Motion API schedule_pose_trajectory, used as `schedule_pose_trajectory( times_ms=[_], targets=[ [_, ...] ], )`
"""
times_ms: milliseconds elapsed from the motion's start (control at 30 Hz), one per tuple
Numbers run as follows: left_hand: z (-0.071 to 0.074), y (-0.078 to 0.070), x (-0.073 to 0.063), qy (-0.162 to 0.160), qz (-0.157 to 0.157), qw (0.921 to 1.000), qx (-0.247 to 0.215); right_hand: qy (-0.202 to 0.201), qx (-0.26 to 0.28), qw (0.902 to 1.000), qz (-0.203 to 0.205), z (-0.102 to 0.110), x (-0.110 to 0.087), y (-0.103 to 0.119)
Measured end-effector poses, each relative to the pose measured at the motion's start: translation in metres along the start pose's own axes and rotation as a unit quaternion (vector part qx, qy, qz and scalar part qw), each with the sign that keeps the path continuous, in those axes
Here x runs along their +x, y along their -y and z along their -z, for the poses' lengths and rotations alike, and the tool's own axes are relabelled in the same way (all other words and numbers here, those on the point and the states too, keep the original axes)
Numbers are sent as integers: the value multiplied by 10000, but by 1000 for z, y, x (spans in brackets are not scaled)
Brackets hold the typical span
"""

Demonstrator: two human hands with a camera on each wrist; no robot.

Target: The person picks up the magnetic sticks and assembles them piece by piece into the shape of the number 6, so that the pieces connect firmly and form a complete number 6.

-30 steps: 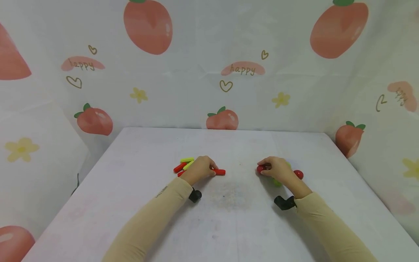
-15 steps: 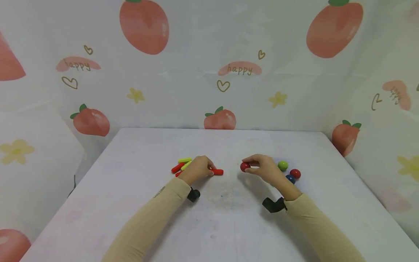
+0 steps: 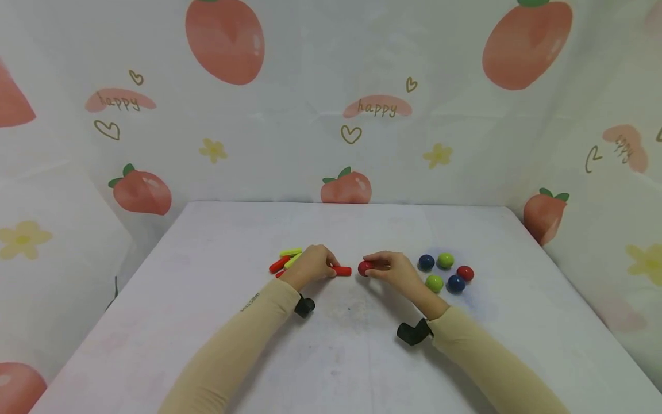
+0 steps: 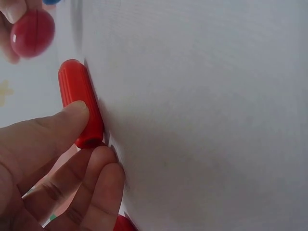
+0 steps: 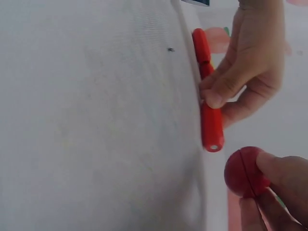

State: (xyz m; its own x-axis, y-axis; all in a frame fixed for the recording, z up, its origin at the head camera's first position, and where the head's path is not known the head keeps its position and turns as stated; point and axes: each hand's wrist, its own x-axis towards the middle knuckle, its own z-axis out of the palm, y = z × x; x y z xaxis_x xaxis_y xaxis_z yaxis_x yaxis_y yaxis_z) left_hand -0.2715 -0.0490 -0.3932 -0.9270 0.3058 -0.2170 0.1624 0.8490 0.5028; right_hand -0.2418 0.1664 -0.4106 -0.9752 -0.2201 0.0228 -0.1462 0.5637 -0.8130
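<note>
My left hand (image 3: pixel 312 267) pinches one end of a short red ribbed rod (image 3: pixel 343 271), thumb on top, as the left wrist view shows close up. The rod (image 4: pixel 77 86) lies flat along the white tabletop, its free end towards the right. A glossy red ball (image 3: pixel 364 268) with a thin seam is pinched between the thumb and fingers of my right hand (image 3: pixel 398 273). This ball (image 5: pixel 240 175) is a little way off the rod's free end, with a gap between them. Whether it touches the table I cannot tell.
Left of my left hand lies a loose pile of yellow rods (image 3: pixel 291 252) and red rods (image 3: pixel 279 264), partly hidden by it. Beyond my right hand sit green balls (image 3: pixel 445 260), blue balls (image 3: pixel 456 283) and another red ball (image 3: pixel 465 273). A printed cloth (image 3: pixel 289 144) hangs behind the table.
My right hand has carried the red ball leftward from the ball group to near the red rod, uncovering the other balls. My left hand keeps its hold on the rod, about where it was.
</note>
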Motion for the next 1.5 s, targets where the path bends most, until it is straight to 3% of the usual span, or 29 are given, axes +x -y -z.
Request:
schedule_pose_trajectory(
  times_ms=[367, 967, 1500],
  targets=[
    [0, 3, 3, -36, -79, 9998, 178, -10, 193, 9973, -711, -13, 11, 1],
    [1, 2, 4, -51, -27, 9998, 178, 126, 151, 9981, -590, -16, 14, 6],
    [0, 9, 5, -44, -150, 9999, 19, 301, 310, 9958, -807, -17, 13, 1]
  ],
)
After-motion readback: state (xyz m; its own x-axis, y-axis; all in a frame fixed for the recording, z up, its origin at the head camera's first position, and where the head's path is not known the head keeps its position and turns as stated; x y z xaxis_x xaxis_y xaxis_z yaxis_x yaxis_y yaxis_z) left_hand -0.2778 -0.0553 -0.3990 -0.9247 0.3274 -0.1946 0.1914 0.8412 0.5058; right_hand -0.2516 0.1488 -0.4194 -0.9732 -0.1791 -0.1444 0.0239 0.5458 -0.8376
